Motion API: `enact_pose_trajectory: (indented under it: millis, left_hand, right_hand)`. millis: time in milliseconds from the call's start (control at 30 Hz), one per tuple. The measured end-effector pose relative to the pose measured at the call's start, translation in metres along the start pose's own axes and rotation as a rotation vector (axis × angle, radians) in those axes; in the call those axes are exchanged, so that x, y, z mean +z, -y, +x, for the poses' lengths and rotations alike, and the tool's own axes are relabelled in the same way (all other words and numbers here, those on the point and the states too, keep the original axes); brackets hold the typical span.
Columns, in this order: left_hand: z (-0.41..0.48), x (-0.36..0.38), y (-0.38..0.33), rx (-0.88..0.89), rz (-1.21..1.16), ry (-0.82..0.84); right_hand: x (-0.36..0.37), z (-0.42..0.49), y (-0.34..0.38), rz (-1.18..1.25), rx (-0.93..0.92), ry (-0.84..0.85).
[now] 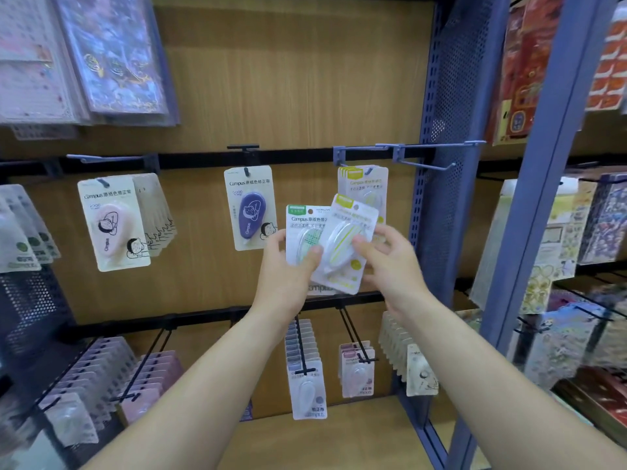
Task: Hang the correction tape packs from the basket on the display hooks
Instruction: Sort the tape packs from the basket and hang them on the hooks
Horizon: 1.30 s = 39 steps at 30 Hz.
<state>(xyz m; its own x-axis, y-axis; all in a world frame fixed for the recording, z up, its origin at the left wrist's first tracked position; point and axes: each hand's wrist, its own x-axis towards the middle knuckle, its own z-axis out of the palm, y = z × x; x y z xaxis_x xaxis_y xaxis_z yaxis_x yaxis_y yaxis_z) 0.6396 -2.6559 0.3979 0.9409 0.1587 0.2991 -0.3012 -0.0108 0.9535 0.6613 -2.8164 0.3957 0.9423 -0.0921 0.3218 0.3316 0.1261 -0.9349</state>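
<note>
My left hand [288, 266] grips a green-labelled correction tape pack [303, 228], thumb on its front. My right hand [390, 259] pinches a yellow-labelled pack [346, 239] that overlaps the green one and tilts to the right. Both are held in front of the wooden display wall. Right behind them, several yellow-labelled packs [369, 184] hang on a blue hook. An empty blue hook [427, 164] juts out just to the right of those. Further left hang a purple pack [249, 208] and a pink pack [113, 222]. No basket is in view.
A blue perforated upright [451, 130] bounds the bay on the right, with sticker sheets [556, 239] beyond it. A lower rail [203, 317] carries black hooks full of more packs [307, 368]. Large card sheets [112, 56] hang at the upper left.
</note>
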Motion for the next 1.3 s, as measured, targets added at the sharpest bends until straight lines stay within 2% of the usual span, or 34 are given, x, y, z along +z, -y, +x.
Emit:
enact_pose_trajectory:
  millis: [200, 667, 733, 833, 900, 967, 1033, 1100, 1200, 1300]
  left_hand:
    - [0.006, -0.006, -0.008, -0.011, 0.038, -0.021]
    - [0.007, -0.016, -0.011, -0.005, 0.078, -0.042]
    - [0.006, -0.018, -0.010, -0.012, 0.083, -0.042]
    - [0.006, -0.022, -0.011, -0.025, 0.089, -0.053]
    - [0.005, -0.028, -0.012, -0.040, 0.079, -0.061]
    - [0.005, -0.029, -0.012, -0.049, 0.074, -0.054]
    - [-0.003, -0.040, -0.015, -0.040, 0.079, -0.070]
    - [-0.005, -0.040, -0.015, -0.022, 0.088, -0.067]
    - [-0.016, -0.053, -0.018, 0.013, 0.115, -0.080]
    - [-0.028, -0.081, -0.020, 0.027, 0.165, -0.094]
  right_hand:
    - [-0.016, 0.037, 0.028, -0.119, -0.176, -0.079]
    - [-0.010, 0.063, 0.029, -0.218, -0.121, -0.139]
    - [-0.008, 0.067, 0.024, -0.338, -0.079, -0.187]
    - [-0.003, 0.062, 0.014, -0.609, 0.036, -0.369]
    - [0.005, 0.044, 0.012, -0.642, 0.005, -0.464]
    - [0.011, 0.027, 0.009, -0.501, -0.067, -0.363]
    - [0.031, 0.003, 0.009, -0.328, -0.022, -0.089]
    - [0.043, -0.009, 0.006, -0.262, 0.017, 0.103]
    - [0.063, -0.023, 0.005, -0.201, -0.005, 0.183]
    - [0.079, -0.036, 0.007, -0.137, 0.049, 0.261]
